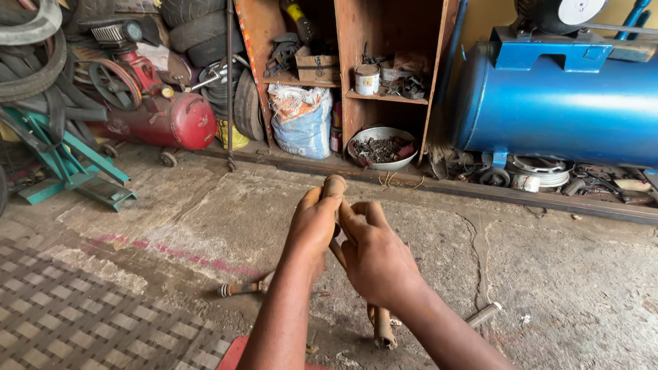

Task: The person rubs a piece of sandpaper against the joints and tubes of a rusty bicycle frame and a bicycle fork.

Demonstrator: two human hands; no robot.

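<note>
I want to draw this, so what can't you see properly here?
Head view only:
- Rod: its middle is hidden by the left hand and right hand.
- Blue tank: cut off by the right edge.
- Bowl: contents too small to identify.
- Shelf: items too small and cluttered.

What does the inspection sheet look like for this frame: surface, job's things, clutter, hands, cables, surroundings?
Surface: cracked concrete floor with pink stains; patterned mat at left.
Job's things: rusty brown rod held upright, its lower end showing below the hands.
Clutter: two short metal pieces lying on the floor.
Hands: left hand and right hand both wrapped around the rod, grip closed.
Cables: nothing seen.
Surroundings: blue tank, red compressor, stacked tyres, wooden shelves, white sack, bowl of scrap.
</note>
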